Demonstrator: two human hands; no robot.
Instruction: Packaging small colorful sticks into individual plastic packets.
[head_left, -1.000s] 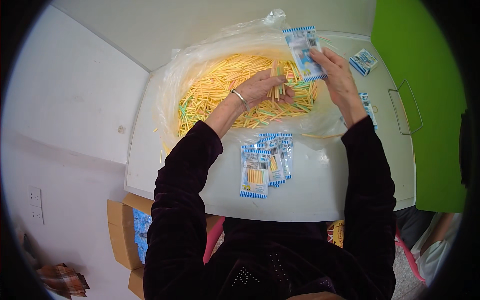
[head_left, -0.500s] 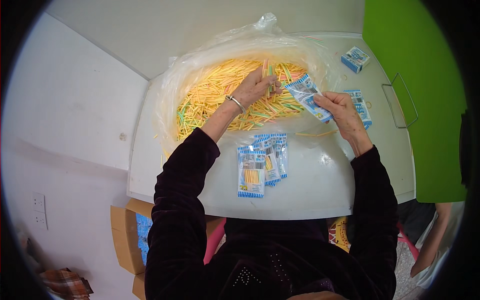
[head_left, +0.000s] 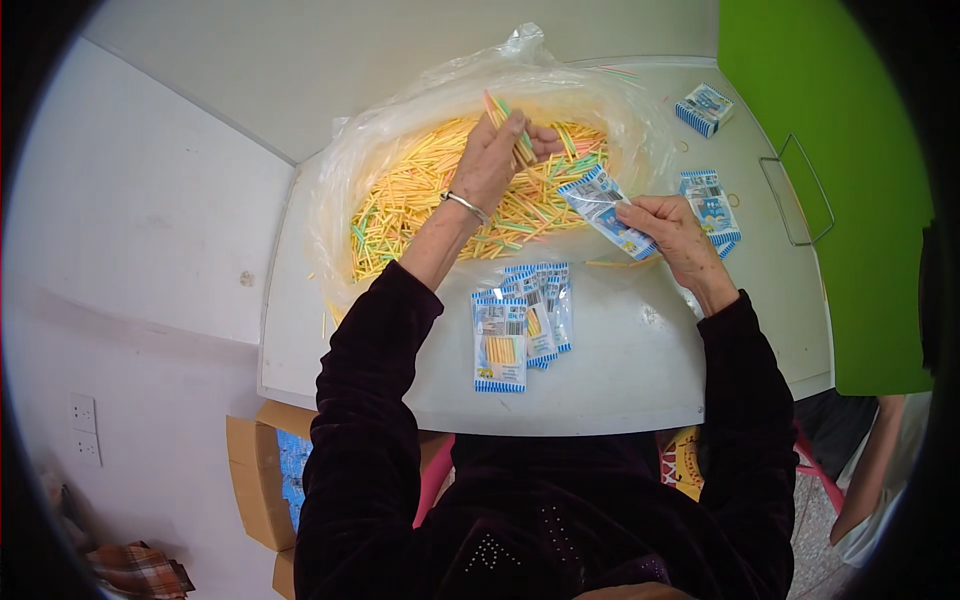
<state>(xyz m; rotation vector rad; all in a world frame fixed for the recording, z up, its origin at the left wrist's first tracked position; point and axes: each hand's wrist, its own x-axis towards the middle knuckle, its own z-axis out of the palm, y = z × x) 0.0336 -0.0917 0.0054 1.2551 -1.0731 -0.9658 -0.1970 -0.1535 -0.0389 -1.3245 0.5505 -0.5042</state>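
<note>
Over the large clear plastic bag [head_left: 340, 170], my left hand [head_left: 492, 160] grips a small bunch of thin coloured sticks [head_left: 522, 150] between thumb and palm, with its other fingers extended. Loose yellow, pink and green sticks [head_left: 420, 190] fill the bag. At the bag's right side, my right hand [head_left: 672, 232] pinches a blue-and-white printed packet [head_left: 603, 210] by its lower end. The packet's other end points up and left, toward my left hand. Whether the packet's mouth is open I cannot tell.
Several filled packets [head_left: 500, 345] overlap on the white table [head_left: 620, 370] near its front edge. Further packets [head_left: 708, 205] and a banded stack [head_left: 704, 108] lie at the right. A metal handle [head_left: 800, 190] is beside the green panel [head_left: 870, 200]. A cardboard box [head_left: 252, 480] stands at lower left.
My left hand has turned over and shifted slightly left and up with the sticks. My right hand and its packet have moved a little to the left.
</note>
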